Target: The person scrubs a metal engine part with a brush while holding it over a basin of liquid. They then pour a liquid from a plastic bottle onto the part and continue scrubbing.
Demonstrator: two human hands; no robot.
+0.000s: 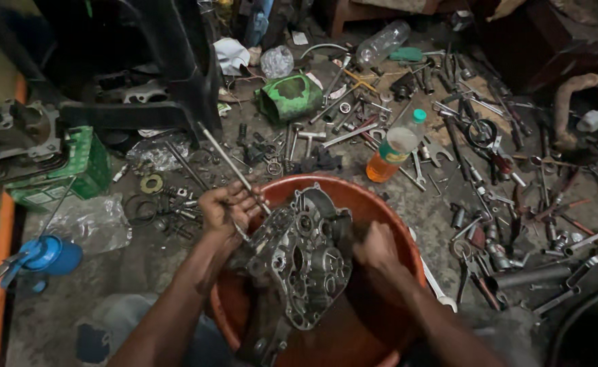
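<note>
One engine casing (pixel 304 261) upright, long axis vertical

two hands are showing, a left hand (pixel 225 207) and a right hand (pixel 376 246). one engine casing (pixel 304 261) is sitting in one orange basin (pixel 380 211). two plastic bottles are lying about: one with orange liquid (pixel 395 147), one clear and empty (pixel 382 42). one green box (pixel 75 170) and one blue oil can (pixel 46 257) are resting on the floor. the loose tools are lying too thick to count.
</note>
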